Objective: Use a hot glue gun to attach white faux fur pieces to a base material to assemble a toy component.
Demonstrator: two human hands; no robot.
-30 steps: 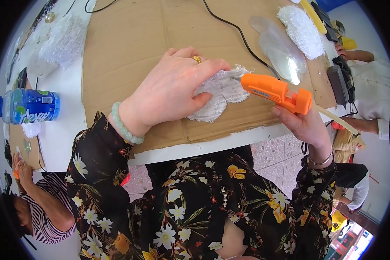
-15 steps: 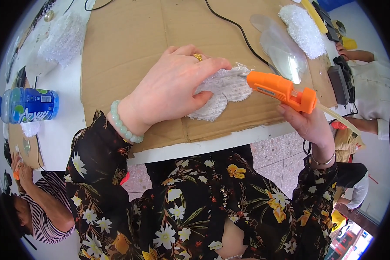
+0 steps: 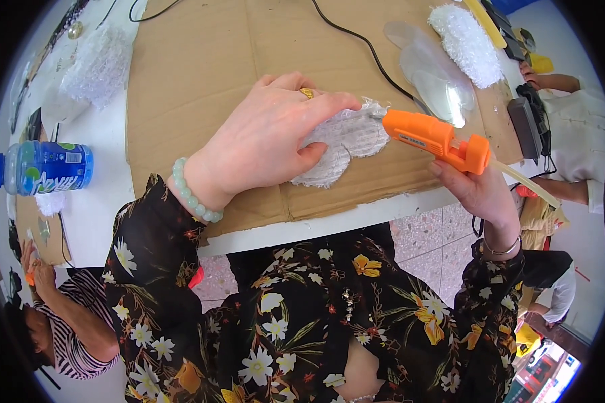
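A white, frayed-edged piece of fuzzy fabric with rounded lobes lies on the brown cardboard. My left hand rests over its left part and holds it down, index finger along the upper edge and thumb on the lower part. The fingertips behind the index finger are hidden. In my right hand is an orange hot glue gun, gripped from below. Its metal nozzle touches or nearly touches the fabric's upper right edge; I cannot tell which. A pale glue stick sticks out of its back.
Clear plastic shapes and a fluffy white piece lie at the far right, beside a black cable. A black power adapter sits rightward. Leftward are a blue-labelled bottle and white fluffy material. Other people work on both sides.
Both hands, the fabric and the glue gun keep almost the same places. The view has shifted slightly. At the left, another person's hands have moved a little.
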